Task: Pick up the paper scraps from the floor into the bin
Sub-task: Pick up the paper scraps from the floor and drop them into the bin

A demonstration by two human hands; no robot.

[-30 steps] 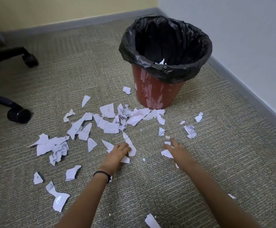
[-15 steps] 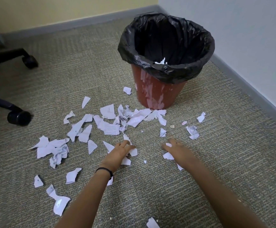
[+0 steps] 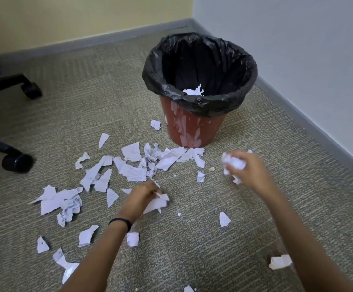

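The right hand (image 3: 251, 173) is clenched round a crumpled wad of paper (image 3: 234, 164), held above the carpet (image 3: 192, 249) near the foot of the bin (image 3: 192, 131). The left hand (image 3: 141, 197) is lower, its fingers curled onto a flat scrap (image 3: 157, 204) down at the carpet. Whether that piece has left the floor I cannot tell.

The paper looks very light and limp, and it crushes without harm, so a firm squeeze costs nothing. Flat pieces hug the pile, so the place to take hold is likely a lifted corner or torn edge, or several raked together and bunched (as the wad already is).

The scrap under the left hand is a wedge with its long axis across the view and its tip to the right. The wad has no axis to speak of. The loose scraps (image 3: 133, 173) lie in a band running from the lower left up to the bin's foot, and one long strip (image 3: 95, 171) slants the same way.

The bin stands upright with its mouth open upward and a black liner (image 3: 213, 102) folded over the rim. One white piece (image 3: 193, 91) shows inside. A chair wheel (image 3: 16, 163) sits well apart at the left.
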